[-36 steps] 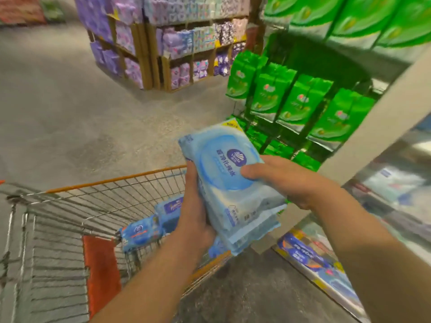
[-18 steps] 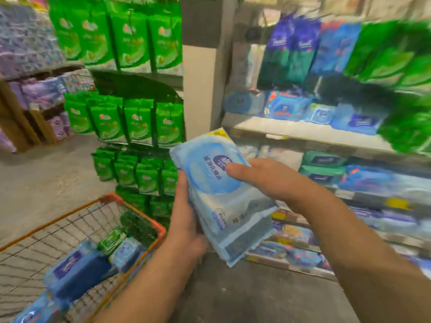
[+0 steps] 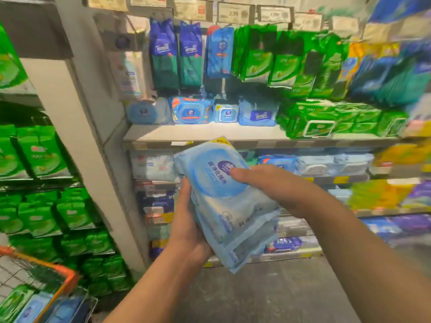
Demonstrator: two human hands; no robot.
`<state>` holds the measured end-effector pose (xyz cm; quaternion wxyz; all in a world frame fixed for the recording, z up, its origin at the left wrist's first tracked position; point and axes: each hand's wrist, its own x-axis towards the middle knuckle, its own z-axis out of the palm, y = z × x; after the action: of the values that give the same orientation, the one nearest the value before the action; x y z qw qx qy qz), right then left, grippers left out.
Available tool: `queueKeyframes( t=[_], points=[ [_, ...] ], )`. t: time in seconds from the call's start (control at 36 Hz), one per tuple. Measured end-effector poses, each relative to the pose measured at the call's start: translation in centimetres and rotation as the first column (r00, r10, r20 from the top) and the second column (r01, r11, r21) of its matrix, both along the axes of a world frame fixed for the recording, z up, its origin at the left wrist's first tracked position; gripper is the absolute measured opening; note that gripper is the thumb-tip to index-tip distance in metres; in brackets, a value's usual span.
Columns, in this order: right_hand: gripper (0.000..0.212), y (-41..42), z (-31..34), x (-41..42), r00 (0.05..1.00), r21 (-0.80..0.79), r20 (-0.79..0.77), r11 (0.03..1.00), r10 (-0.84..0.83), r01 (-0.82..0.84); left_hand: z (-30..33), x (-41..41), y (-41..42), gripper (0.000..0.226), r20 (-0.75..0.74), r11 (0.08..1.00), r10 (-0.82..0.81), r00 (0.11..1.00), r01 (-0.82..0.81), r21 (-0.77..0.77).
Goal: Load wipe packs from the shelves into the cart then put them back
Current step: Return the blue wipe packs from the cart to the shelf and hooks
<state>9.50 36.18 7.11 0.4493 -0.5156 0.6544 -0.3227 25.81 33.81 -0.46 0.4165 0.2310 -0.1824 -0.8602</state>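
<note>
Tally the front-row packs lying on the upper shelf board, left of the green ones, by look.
Pale blue pack with round lid: 1
Blue pack with orange trim: 1
Small white-and-blue pack: 1
Blue soft pack with dark label: 1
Total: 4

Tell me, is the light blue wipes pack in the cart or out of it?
Out. Both hands, left hand and right hand, hold the light blue wipes pack in front of the shelves, away from the cart.

Supermarket aisle under dim indoor light

A pale square pillar (image 3: 77, 159) stands between shelving bays; paper price tags (image 3: 229, 12) line the top; grey concrete floor (image 3: 268, 294) below.
</note>
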Motion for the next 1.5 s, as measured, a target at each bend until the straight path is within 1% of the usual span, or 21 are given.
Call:
queueKeyframes(
  t=[0.06, 0.14, 0.25, 0.33, 0.44, 0.56, 0.67, 0.72, 0.83, 0.89, 0.92, 0.94, 1.03, 1.06, 1.11, 1.19, 1.25, 1.28, 1.33, 1.39, 1.5],
  points=[
    [0.044, -0.2, 0.0, -1.6, 0.997, 0.005, 0.060, 0.999, -0.040, 0.039, 0.1, -1.6, -0.8, 0.066, 0.002, 1.000, -0.018, 1.000, 0.018, 0.004],
    [0.047, -1.2, 0.1, -3.4, 0.989, 0.030, 0.114, 0.995, -0.097, 0.094, 0.1, -3.8, -2.3, 0.066, -0.036, 0.997, -0.074, 0.997, 0.074, 0.000],
    [0.061, -3.3, 0.2, -5.3, 0.981, 0.038, 0.135, 0.990, -0.142, 0.138, -0.1, -6.1, -5.1, 0.067, -0.040, 0.993, -0.116, 0.992, 0.115, -0.023],
    [0.064, -5.5, 0.6, -6.6, 0.980, 0.051, 0.126, 0.988, -0.153, 0.148, -0.1, -7.6, -7.8, 0.068, -0.067, 0.985, -0.170, 0.983, 0.169, -0.021],
    [0.058, -9.1, 1.6, -7.8, 0.979, 0.072, 0.106, 0.983, -0.173, 0.166, 0.0, -8.9, -11.8, 0.072, -0.082, 0.977, -0.211, 0.974, 0.208, -0.041],
    [0.045, -12.8, 2.5, -8.3, 0.979, 0.077, 0.067, 0.979, -0.192, 0.187, 0.3, -9.7, -15.9, 0.065, -0.080, 0.980, -0.193, 0.978, 0.188, -0.058],
    [0.045, -15.8, 2.7, -8.8, 0.977, 0.054, 0.114, 0.983, -0.181, 0.176, 1.1, -10.0, -19.2, 0.064, -0.087, 0.978, -0.182, 0.980, 0.171, -0.117],
    [0.049, -17.2, 2.7, -9.1, 0.977, 0.050, 0.136, 0.986, -0.163, 0.158, 1.5, -10.2, -20.5, 0.061, -0.088, 0.981, -0.151, 0.985, 0.138, -0.138],
    [0.062, -20.3, 2.7, -9.9, 0.990, 0.068, 0.120, 0.995, -0.080, 0.072, 2.0, -10.0, -22.7, 0.058, -0.049, 0.984, -0.086, 0.995, 0.077, -0.159],
    [0.053, -21.6, 2.8, -10.3, 0.990, 0.060, 0.135, 0.997, -0.048, 0.040, 2.1, -10.1, -23.7, 0.060, -0.035, 0.986, -0.052, 0.998, 0.045, -0.163],
    [0.050, -22.3, 2.8, -10.7, 0.985, 0.054, 0.169, 0.998, -0.034, 0.025, 2.2, -10.1, -24.3, 0.062, -0.026, 0.986, -0.035, 0.999, 0.031, -0.164],
    [0.052, -22.9, 2.6, -11.2, 0.979, 0.048, 0.203, 0.999, -0.025, 0.016, 2.3, -10.3, -24.7, 0.066, -0.025, 0.986, -0.024, 0.999, 0.019, -0.166],
    [0.080, -24.6, 1.9, -12.1, 0.979, 0.051, 0.204, 0.998, 0.022, -0.033, 2.6, -10.6, -26.0, 0.072, -0.019, 0.987, 0.029, 0.999, -0.032, -0.157],
    [0.078, -25.2, 1.7, -12.2, 0.976, 0.046, 0.215, 0.998, 0.025, -0.035, 2.7, -10.8, -26.4, 0.072, -0.018, 0.987, 0.049, 0.999, -0.051, -0.153],
    [0.059, -26.3, 1.5, -12.1, 0.967, 0.016, 0.256, 1.000, 0.011, -0.015, 2.9, -10.9, -27.1, 0.070, -0.002, 0.981, 0.126, 0.992, -0.125, -0.146],
    [0.056, -27.5, 0.7, -11.9, 0.940, -0.020, 0.340, 1.000, -0.004, 0.011, 3.2, -11.2, -28.0, 0.070, 0.039, 0.962, 0.238, 0.970, -0.230, -0.144],
    [0.045, -28.2, -0.2, -11.5, 0.909, -0.016, 0.414, 0.998, -0.043, 0.054, 3.4, -11.4, -28.6, 0.070, 0.088, 0.942, 0.316, 0.945, -0.301, -0.146],
    [0.043, -28.5, -0.6, -11.2, 0.894, -0.007, 0.441, 0.996, -0.078, 0.090, 3.3, -11.6, -28.9, 0.070, 0.111, 0.930, 0.352, 0.930, -0.334, -0.152],
    [0.054, -29.3, -1.5, -10.7, 0.878, 0.024, 0.459, 0.990, -0.137, 0.142, 3.3, -11.9, -29.4, 0.067, 0.135, 0.905, 0.417, 0.899, -0.397, -0.149],
    [0.069, -30.1, -2.1, -10.2, 0.861, 0.077, 0.483, 0.987, -0.158, 0.138, 3.4, -12.1, -29.8, 0.065, 0.164, 0.881, 0.472, 0.867, -0.455, -0.129],
    [0.072, -31.2, -2.6, -9.0, 0.783, 0.181, 0.593, 0.979, -0.187, 0.096, 3.3, -12.1, -30.5, 0.064, 0.199, 0.857, 0.515, 0.833, -0.503, -0.114]
  ],
)
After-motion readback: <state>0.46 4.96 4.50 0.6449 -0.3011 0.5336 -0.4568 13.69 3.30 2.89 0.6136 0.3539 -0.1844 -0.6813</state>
